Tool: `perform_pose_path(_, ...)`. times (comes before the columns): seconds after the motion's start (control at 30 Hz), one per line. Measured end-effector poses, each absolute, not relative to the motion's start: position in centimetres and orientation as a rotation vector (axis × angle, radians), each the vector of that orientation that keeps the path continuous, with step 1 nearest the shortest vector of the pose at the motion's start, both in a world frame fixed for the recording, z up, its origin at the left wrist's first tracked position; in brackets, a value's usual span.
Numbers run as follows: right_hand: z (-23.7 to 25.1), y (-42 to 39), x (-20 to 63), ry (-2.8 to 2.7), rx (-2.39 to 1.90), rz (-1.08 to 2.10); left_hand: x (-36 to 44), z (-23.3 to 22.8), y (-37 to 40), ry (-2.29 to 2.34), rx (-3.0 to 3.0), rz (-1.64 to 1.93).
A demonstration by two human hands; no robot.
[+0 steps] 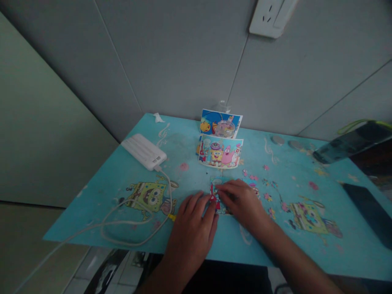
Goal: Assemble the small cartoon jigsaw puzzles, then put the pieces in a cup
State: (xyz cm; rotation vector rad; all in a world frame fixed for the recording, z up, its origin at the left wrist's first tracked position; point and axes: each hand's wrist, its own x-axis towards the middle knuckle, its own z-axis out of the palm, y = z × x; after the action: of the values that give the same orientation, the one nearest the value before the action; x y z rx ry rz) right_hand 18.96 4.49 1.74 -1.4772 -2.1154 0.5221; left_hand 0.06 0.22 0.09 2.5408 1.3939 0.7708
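Observation:
A small, partly joined cartoon jigsaw (216,192) lies on the blue printed table cover (245,241). My left hand (192,226) rests flat just left of it, fingertips touching its left edge. My right hand (243,204) lies over its right side, fingers pressing down on the pieces. Loose puzzle pieces (269,196) are scattered to the right of my right hand. Two cartoon reference pictures (220,152) stand propped behind the jigsaw, with a small clear container (225,127) in front of the upper one.
A white power bank (143,151) with a looping white cable (134,228) lies at the left. A dark phone (369,212) lies at the right edge, another dark device (349,143) is propped behind it. A wall socket (271,16) sits above.

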Motion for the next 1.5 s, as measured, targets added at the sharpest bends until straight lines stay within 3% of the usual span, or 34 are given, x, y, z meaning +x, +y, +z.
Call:
perform_pose_path(0.23, 1.6, 4.0, 18.8, -2.089, -1.558, 0.356, 0.0, 0.3, 0.3, 1.385, 2.536, 0.764)
perform_pose_path(0.5, 2.0, 3.9, 19.5, -1.966, -1.550, 0.462, -0.1, 0.3, 0.1, 1.390, 2.535, 0.727)
perform_pose_path(1.5, 1.8, 3.3, 18.6, -2.069, -1.692, 0.372, 0.0, 0.2, 0.1, 1.382, 2.571, 0.751)
